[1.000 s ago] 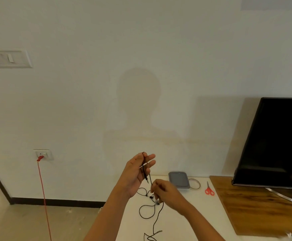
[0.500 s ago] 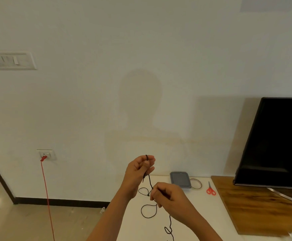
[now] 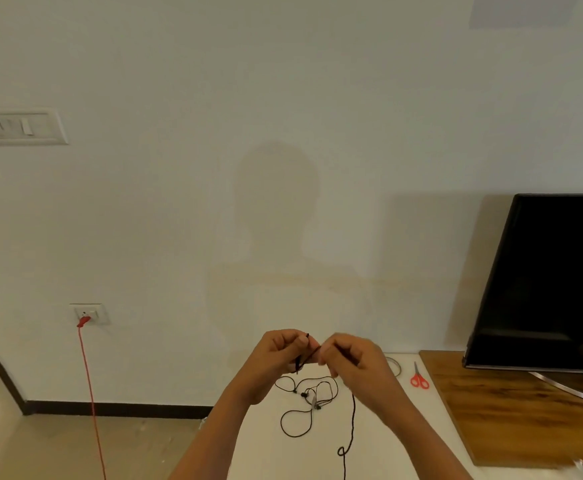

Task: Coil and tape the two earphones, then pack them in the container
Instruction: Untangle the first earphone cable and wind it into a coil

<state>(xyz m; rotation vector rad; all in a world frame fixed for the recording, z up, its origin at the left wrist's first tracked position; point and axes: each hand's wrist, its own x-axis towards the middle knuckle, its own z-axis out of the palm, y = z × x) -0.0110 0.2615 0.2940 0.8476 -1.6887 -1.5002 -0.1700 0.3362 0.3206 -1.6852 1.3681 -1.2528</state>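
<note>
My left hand [image 3: 276, 355] and my right hand [image 3: 349, 356] are raised close together above the white table [image 3: 380, 455], both pinching one black earphone cable [image 3: 312, 353] stretched between them. Its plug end sticks out by my left fingers. The rest of that cable hangs from my right hand down past the table's front [image 3: 351, 424]. A second black earphone [image 3: 305, 401] lies in loose loops on the table under my hands. The grey container is hidden behind my right hand. A tape ring [image 3: 394, 366] peeks out to the right of it.
Red-handled scissors [image 3: 419, 377] lie on the table near a wooden board [image 3: 512, 417] carrying a black TV [image 3: 553, 282]. A red cord [image 3: 89, 393] hangs from a wall socket at the left. The wall stands right behind the table.
My right hand has risen from low over the table up to my left hand, drawing the cable taut between them. It now covers the grey container.
</note>
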